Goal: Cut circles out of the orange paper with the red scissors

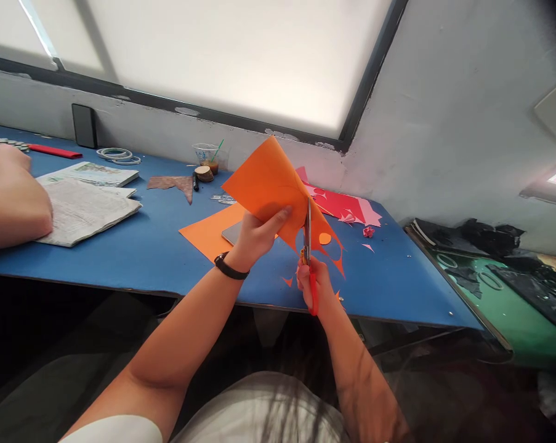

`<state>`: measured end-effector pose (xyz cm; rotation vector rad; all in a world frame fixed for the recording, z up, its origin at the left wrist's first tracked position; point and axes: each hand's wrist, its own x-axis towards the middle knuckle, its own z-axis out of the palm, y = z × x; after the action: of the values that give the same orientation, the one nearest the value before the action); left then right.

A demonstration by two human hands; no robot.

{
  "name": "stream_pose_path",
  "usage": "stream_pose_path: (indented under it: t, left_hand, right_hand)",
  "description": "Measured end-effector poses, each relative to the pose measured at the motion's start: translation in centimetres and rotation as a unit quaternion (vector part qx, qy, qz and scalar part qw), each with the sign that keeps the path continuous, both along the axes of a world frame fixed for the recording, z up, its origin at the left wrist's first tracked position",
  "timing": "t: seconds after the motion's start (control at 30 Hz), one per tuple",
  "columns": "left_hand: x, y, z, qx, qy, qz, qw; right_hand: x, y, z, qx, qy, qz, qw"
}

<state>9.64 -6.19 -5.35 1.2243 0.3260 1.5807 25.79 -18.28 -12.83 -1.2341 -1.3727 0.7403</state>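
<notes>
- Above the blue table, left hand gripping orange paper, edge scalloped
- Right hand closed round red-handled scissors
- Cup print unreadable

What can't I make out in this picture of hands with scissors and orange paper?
All in the head view:
- Some fingers of the left hand: hidden behind the orange sheet.
- Flat grey object: partly covered by that hand.
- Rest of the other person's arm: cut off by the left edge.
- Print on the booklet: too small.
</notes>
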Motion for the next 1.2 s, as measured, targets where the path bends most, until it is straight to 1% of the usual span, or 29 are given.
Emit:
stream_pose_path:
  t: [0.13, 0.27, 0.53, 0.73, 0.8, 0.9, 1.0, 1.2]
  left_hand:
    - [-0.2, 0.2, -0.2, 0.011, 0.006, 0.003, 1.000]
    - [-0.4, 0.3, 0.0, 0.001, -0.003, 0.008, 1.000]
    - [-0.7, -0.2, 0.8, 0.001, 0.003, 0.005, 1.000]
    - [-0.6, -0.1, 0.7, 0.006, 0.004, 0.016, 1.000]
    - [-0.6, 0.0, 0.5, 0.003, 0.004, 0.019, 1.000]
    - [-0.6, 0.0, 0.5, 0.005, 0.001, 0.006, 1.000]
    - [-0.7, -0.1, 0.7, -0.004, -0.003, -0.002, 1.000]
    - [-0.6, -0.3, 1.0, -0.010, -0.009, 0.005, 1.000]
  right_hand:
    - [-0.1, -0.2, 0.6, 0.000, -0.004, -0.001, 1.000]
    - [-0.2, -0.3, 1.0, -0.002, -0.013, 0.004, 1.000]
    - [-0.1, -0.2, 0.9, -0.007, -0.019, 0.002, 1.000]
    - [-0.1, -0.5, 1.2, -0.008, -0.028, -0.006, 1.000]
    - [-0.3, -0.5, 1.4, -0.012, -0.021, -0.001, 1.000]
    - [-0.5, -0.5, 1.6, -0.014, 0.004, 0.006, 1.000]
    - [-0.7, -0.4, 1.8, -0.012, 0.018, 0.011, 1.000]
    - [-0.8, -0.4, 2.0, -0.005, 0.021, 0.022, 1.000]
